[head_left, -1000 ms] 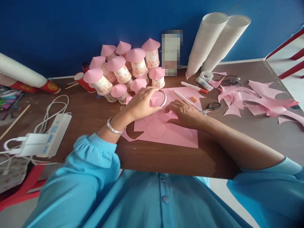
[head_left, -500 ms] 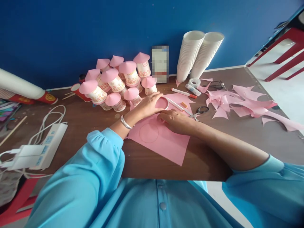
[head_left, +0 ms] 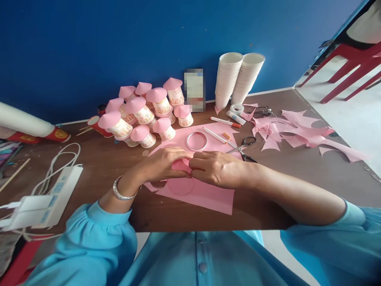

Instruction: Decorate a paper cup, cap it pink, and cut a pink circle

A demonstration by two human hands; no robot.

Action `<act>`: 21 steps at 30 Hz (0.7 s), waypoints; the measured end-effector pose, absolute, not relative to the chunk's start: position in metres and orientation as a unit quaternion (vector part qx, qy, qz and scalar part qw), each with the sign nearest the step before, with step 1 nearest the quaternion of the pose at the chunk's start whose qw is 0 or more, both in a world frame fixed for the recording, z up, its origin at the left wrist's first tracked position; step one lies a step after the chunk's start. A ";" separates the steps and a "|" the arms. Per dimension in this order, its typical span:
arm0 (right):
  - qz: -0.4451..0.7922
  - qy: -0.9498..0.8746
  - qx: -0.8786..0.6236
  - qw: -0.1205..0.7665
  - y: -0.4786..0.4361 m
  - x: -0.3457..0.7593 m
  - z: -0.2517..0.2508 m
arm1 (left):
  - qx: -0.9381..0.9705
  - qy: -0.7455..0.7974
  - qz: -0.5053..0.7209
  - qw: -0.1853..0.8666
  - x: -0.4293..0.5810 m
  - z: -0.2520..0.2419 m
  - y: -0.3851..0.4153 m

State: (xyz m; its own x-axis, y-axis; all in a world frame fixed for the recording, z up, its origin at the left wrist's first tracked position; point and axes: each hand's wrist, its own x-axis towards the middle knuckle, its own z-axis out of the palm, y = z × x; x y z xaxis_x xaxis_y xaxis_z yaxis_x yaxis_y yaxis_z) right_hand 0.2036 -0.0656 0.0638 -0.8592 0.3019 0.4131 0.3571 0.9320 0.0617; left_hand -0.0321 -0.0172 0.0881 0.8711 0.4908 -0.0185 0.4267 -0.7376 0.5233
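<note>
My left hand [head_left: 162, 165] and my right hand [head_left: 212, 169] meet above a pink paper sheet [head_left: 214, 198] on the table. Between their fingers is a small curved piece of pink paper [head_left: 179, 165], pinched by both; the fingers hide much of its shape. Just beyond my hands, a thin pale ring [head_left: 197, 148] lies flat on the sheet. A pencilled circle shows partly on the sheet under my left hand. To the right of the ring lie an uncapped white marker [head_left: 214, 136], its orange cap [head_left: 226, 136] and dark-handled scissors [head_left: 244, 147].
Decorated paper cups with pink cone tops [head_left: 138, 109] stand at the back left, near a phone [head_left: 194, 89]. Two stacks of white cups [head_left: 229, 77] lean there too. Pink scraps [head_left: 294, 127] spread right; a power strip [head_left: 61, 194] lies left.
Both hands have drawn back from the ring towards my body, leaving it fully visible on the sheet. They now come together on the pink paper piece. The camera view has shifted slightly.
</note>
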 end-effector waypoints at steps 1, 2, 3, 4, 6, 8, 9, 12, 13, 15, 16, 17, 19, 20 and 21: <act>-0.054 -0.962 -0.176 0.203 -0.067 0.204 0.066 | 0.928 0.247 0.067 0.271 -0.033 0.087 -0.017; -0.035 -0.962 -0.181 0.202 -0.067 0.205 0.068 | 0.923 0.249 0.077 0.282 -0.034 0.085 -0.015; -0.013 -0.962 -0.186 0.198 -0.067 0.206 0.069 | 0.918 0.253 0.092 0.293 -0.035 0.081 -0.012; 0.012 -0.963 -0.189 0.192 -0.067 0.208 0.069 | 0.911 0.260 0.106 0.301 -0.036 0.076 -0.007; 0.060 -0.966 -0.190 0.166 -0.066 0.210 0.068 | 0.907 0.266 0.153 0.288 -0.034 0.063 0.005; 0.092 -0.968 -0.193 0.132 -0.066 0.212 0.065 | 0.923 0.271 0.182 0.203 -0.027 0.049 0.017; 0.099 -0.969 -0.195 0.119 -0.065 0.213 0.062 | 0.935 0.268 0.177 0.151 -0.022 0.043 0.022; 0.116 -0.964 -0.215 0.108 -0.063 0.213 0.054 | 0.969 0.231 0.066 0.050 -0.010 0.036 0.026; 0.124 -0.962 -0.218 0.109 -0.063 0.212 0.051 | 0.973 0.226 0.049 0.018 -0.009 0.039 0.023; 0.143 -0.958 -0.223 0.108 -0.060 0.212 0.047 | 0.971 0.229 0.067 -0.032 -0.015 0.050 0.007; 0.150 -0.956 -0.228 0.109 -0.059 0.213 0.046 | 0.966 0.238 0.092 -0.049 -0.023 0.058 -0.004; 0.158 -0.954 -0.232 0.110 -0.058 0.213 0.045 | 0.958 0.257 0.114 -0.065 -0.034 0.066 -0.017; 0.174 -0.949 -0.237 0.115 -0.055 0.215 0.044 | 0.945 0.291 0.128 -0.078 -0.065 0.081 -0.041; 0.183 -0.946 -0.241 0.119 -0.053 0.216 0.043 | 0.934 0.321 0.130 -0.083 -0.084 0.085 -0.051; 0.190 -0.943 -0.244 0.123 -0.051 0.218 0.043 | 0.923 0.354 0.124 -0.082 -0.105 0.086 -0.058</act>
State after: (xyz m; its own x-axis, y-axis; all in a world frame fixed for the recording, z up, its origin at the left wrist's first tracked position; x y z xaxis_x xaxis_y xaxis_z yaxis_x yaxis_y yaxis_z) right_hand 0.2176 -0.0508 0.0430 -0.8508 0.5064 0.1404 0.4128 0.8093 -0.4179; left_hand -0.1048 -0.0583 0.0861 0.7186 0.6330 0.2880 0.6738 -0.7361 -0.0635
